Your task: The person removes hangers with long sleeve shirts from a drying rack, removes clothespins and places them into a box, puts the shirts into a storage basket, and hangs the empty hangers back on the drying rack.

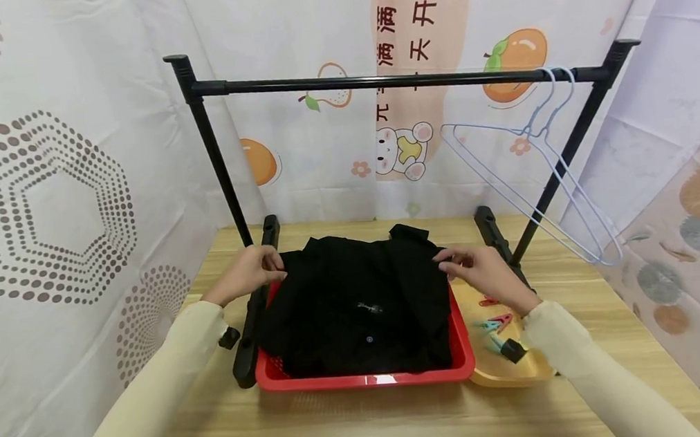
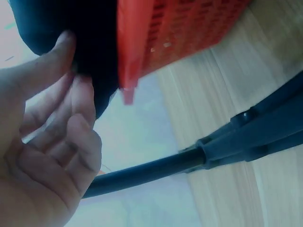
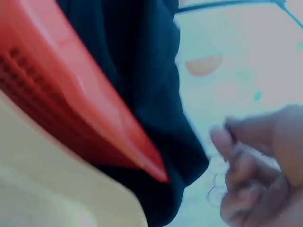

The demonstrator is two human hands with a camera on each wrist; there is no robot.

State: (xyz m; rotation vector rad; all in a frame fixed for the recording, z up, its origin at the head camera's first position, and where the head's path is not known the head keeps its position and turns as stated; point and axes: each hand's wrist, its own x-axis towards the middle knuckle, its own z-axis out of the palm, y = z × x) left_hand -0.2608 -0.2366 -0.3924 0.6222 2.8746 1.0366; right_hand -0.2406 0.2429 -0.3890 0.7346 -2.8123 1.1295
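A black garment (image 1: 357,294), with a small pale logo and one round button showing, lies bunched in a red basket (image 1: 364,381). At the garment's left upper edge, my left hand (image 1: 251,270) pinches the cloth between thumb and fingers. The left wrist view shows that thumb and the fingertips against the black cloth (image 2: 97,52). My right hand (image 1: 479,269) is beside the garment's right upper edge, fingers loosely bent. In the right wrist view, a small gap separates these fingers from the cloth (image 3: 147,85).
A black rack (image 1: 338,82) stands behind the basket, with blue hangers (image 1: 536,136) at the right end of its bar. Right of the basket, a yellow tray (image 1: 508,379) holds several coloured clothespins (image 1: 495,322). Patterned curtains (image 1: 43,210) surround the wooden table (image 1: 356,433).
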